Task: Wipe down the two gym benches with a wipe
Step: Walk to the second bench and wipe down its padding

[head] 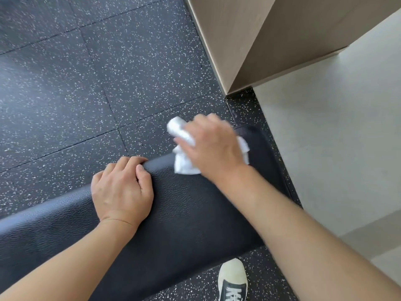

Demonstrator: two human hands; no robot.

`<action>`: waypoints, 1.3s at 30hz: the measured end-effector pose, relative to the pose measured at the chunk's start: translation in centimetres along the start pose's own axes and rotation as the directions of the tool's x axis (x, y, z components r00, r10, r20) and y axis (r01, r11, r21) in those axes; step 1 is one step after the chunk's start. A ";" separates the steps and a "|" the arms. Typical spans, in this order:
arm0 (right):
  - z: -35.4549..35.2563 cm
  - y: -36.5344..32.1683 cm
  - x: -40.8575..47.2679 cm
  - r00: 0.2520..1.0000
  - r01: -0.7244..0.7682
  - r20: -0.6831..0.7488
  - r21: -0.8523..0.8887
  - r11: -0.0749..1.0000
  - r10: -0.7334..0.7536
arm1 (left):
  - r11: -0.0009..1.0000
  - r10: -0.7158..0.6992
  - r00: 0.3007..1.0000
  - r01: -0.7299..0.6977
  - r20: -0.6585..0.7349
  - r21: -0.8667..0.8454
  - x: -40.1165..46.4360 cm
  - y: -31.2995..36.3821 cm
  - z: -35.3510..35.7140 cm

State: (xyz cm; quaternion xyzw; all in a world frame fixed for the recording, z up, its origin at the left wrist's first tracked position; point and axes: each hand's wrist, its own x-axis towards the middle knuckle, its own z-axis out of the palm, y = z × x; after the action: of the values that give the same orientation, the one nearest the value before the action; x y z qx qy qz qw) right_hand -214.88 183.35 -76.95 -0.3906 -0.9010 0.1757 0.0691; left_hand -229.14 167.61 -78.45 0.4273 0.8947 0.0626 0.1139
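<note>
A black padded gym bench [186,209] runs across the lower part of the view, from lower left to its end at the right. My right hand [212,146] grips a crumpled white wipe [184,164] and holds it against the far edge of the pad near the bench's end; the hand is blurred. My left hand [121,187] rests on the pad, its fingers curled over the far edge. Only one bench is in view.
Black speckled rubber floor tiles [86,83] lie beyond the bench. A wood-panelled wall corner [249,51] and a pale wall [347,137] stand at the right, close to the bench's end. A white and black shoe [233,281] stands on the floor below the bench.
</note>
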 end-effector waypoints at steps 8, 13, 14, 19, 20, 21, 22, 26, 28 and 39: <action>-0.7 5.4 3.7 0.889 -0.373 0.160 -0.289 0.882 0.428 | 1.000 0.010 1.000 -0.010 0.019 -0.011 0.0 -0.4 0.0; 1.5 -0.2 4.7 0.954 -0.153 0.173 -0.415 0.897 0.243 | 1.000 0.024 0.998 -0.023 0.064 -0.008 0.3 -0.5 0.0; 2.2 -1.6 4.8 0.957 -0.109 0.205 -0.396 0.912 0.204 | 1.000 0.020 0.997 -0.020 0.078 -0.005 0.3 -0.6 0.0; 1.0 -2.3 3.5 0.932 -0.144 0.270 -0.334 0.931 0.240 | 0.999 0.040 0.986 -0.038 0.159 -0.017 0.3 -0.7 -0.8; 0.1 -1.3 3.4 0.907 -0.222 0.276 -0.328 0.918 0.318 | 0.999 0.050 0.982 -0.047 0.183 -0.016 0.4 -0.8 -1.1; -0.7 -0.6 3.3 0.878 -0.281 0.284 -0.345 0.896 0.385 | 0.998 0.059 0.975 -0.056 0.214 -0.017 0.4 -1.0 -1.4; -1.2 -0.2 3.3 0.858 -0.302 0.290 -0.381 0.874 0.424 | 0.997 0.081 0.967 -0.078 0.243 -0.024 0.5 -1.3 -1.6; -0.8 -2.1 3.5 0.857 -0.295 0.252 -0.476 0.829 0.450 | 0.959 0.284 0.879 -0.255 0.384 -0.125 0.6 -3.7 -3.0; 1.2 -5.3 4.4 0.869 -0.252 0.285 -0.445 0.859 0.403 | 0.954 0.298 0.864 -0.257 0.407 -0.153 0.9 -6.9 -3.8; 5.8 -12.9 5.4 0.870 0.019 0.492 -0.105 0.994 0.036 | 1.000 0.010 0.998 -0.011 0.069 0.008 -1.6 -14.4 -4.1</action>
State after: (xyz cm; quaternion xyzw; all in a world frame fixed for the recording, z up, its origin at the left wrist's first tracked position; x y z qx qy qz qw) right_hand -228.87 177.63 -77.65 -0.3398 -0.8952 0.2215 -0.1849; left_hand -240.01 157.24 -77.27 0.4344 0.8882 0.0449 0.1425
